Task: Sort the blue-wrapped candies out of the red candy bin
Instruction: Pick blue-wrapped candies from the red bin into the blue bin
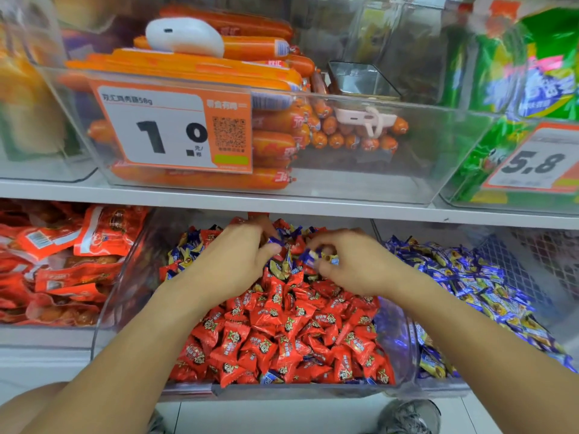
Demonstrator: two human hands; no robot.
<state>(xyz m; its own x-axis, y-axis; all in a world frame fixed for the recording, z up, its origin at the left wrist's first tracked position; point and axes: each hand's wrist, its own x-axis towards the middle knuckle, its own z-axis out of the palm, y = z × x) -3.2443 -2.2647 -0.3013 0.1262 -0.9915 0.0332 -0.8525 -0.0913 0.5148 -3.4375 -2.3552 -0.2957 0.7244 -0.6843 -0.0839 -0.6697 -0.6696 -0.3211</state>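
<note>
Clear plastic bin of red-wrapped candies, lower shelf: blue-wrapped candies scattered along rear half. Right hand: fingers curled, pinching several blue-wrapped candies. Left hand: fingers bent among blue wrappers, grip probably closed, blurred. Neighbouring clear bin right: blue candies only.

Bright, even light falls from above and in front, with only soft shadow under the white shelf at the back of the lower bins. The clear bin walls carry pale sheen and reflections. The wide lens bows the shelf edge and stretches the corners. The green packets at upper right and the far left edge are smeared with blur; the price tag reads sharp.
</note>
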